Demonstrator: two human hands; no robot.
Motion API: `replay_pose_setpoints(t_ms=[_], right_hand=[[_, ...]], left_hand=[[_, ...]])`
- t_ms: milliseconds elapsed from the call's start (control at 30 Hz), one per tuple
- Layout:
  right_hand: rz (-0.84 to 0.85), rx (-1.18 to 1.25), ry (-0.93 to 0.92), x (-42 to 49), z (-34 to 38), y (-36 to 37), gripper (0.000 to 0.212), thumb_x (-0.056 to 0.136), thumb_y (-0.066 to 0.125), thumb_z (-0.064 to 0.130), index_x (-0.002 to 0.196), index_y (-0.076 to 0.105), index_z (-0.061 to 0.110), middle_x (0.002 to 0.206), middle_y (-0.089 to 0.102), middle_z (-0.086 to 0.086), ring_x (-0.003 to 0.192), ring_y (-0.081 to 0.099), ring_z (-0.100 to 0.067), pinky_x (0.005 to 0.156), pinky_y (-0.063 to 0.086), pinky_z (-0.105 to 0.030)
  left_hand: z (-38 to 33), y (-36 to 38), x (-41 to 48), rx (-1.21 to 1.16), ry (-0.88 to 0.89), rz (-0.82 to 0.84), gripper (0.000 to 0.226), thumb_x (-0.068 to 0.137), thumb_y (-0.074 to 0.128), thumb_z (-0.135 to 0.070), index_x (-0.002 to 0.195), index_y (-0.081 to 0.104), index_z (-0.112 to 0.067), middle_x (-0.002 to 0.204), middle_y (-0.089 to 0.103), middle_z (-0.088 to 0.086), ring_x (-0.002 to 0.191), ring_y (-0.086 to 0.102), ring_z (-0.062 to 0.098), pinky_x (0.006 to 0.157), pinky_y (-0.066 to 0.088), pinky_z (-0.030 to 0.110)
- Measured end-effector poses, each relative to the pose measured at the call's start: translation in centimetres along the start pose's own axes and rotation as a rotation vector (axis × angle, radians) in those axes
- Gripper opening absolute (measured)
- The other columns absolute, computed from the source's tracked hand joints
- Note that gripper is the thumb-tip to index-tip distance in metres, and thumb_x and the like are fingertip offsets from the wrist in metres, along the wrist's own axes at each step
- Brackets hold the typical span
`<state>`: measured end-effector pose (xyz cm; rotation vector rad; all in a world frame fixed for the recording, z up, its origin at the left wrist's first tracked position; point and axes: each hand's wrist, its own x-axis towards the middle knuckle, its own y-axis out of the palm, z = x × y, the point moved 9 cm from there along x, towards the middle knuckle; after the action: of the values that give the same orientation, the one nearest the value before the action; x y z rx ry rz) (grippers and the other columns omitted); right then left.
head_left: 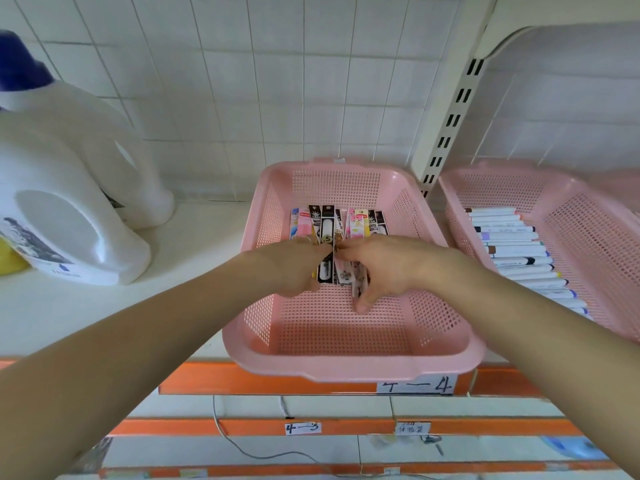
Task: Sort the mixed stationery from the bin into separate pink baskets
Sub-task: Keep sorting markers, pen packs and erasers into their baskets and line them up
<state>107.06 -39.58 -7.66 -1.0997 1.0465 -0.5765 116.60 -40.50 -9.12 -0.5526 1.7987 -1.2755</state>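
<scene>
A white shelf (194, 258) with an orange front edge runs along a white tiled wall. At its left end stands a large white detergent jug (65, 188) with a blue cap. A pink basket (349, 355) sits at the centre, and a second pink basket (571, 216) to its right holds a row of white markers (516, 251). In the centre basket, narrow stationery packets (341, 221) lie side by side towards the back. Both bare arms reach in over them. The left hand (298, 266) pinches a black packet (326, 237) with curled fingers. The right hand (384, 265), touching it, presses down on the neighbouring packets, thumb on the basket floor.
</scene>
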Motion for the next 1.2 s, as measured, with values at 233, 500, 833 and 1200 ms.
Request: replay_pose_setpoints(t_ms=[233, 500, 833, 1200], right_hand=[[-0.071, 0.02, -0.001, 0.4, -1.0, -0.7, 0.065, 0.071, 0.086, 0.027, 0.13, 0.057, 0.025, 0.117, 0.064, 0.001, 0.106, 0.06, -0.021, 0.087, 0.052, -0.039], [-0.101, 0.08, 0.026, 0.5, -1.9, -0.5, 0.07, 0.071, 0.086, 0.029, 0.133, 0.053, 0.03, 0.122, 0.061, 0.001, 0.109, 0.058, -0.022, 0.088, 0.053, -0.045], [0.029, -0.111, 0.092, -1.4, -2.2, 0.0, 0.071, 0.071, 0.086, 0.037, 0.131, 0.051, 0.021, 0.12, 0.059, 0.002, 0.102, 0.058, -0.021, 0.083, 0.053, -0.037], [-0.1, -0.092, 0.055, -0.8, -2.1, 0.0, 0.043, 0.079, 0.077, 0.043, 0.115, 0.065, 0.022, 0.1, 0.063, 0.002, 0.086, 0.061, -0.022, 0.068, 0.054, -0.035]], left_hand=[[-0.1, 0.1, -0.2, 0.007, 0.007, 0.047, 0.079, 0.091, 0.068, -0.045, 0.154, 0.025, -0.022, 0.145, 0.039, 0.01, 0.134, 0.041, 0.03, 0.106, 0.041, 0.049], [-0.1, -0.7, -0.3, 0.022, 0.018, 0.0, 0.071, 0.096, 0.064, -0.027, 0.155, 0.024, -0.022, 0.155, 0.031, 0.012, 0.14, 0.036, 0.028, 0.107, 0.037, 0.038], [-1.4, 0.6, 1.3, 0.158, 0.0, 0.049, 0.089, 0.094, 0.045, -0.064, 0.16, -0.001, -0.024, 0.161, 0.017, 0.017, 0.144, 0.025, 0.044, 0.112, 0.035, 0.056], [-2.0, 0.0, 1.3, 0.139, 0.022, 0.013, 0.065, 0.1, 0.049, -0.05, 0.154, 0.031, -0.021, 0.153, 0.035, 0.014, 0.137, 0.04, 0.032, 0.109, 0.041, 0.046]])
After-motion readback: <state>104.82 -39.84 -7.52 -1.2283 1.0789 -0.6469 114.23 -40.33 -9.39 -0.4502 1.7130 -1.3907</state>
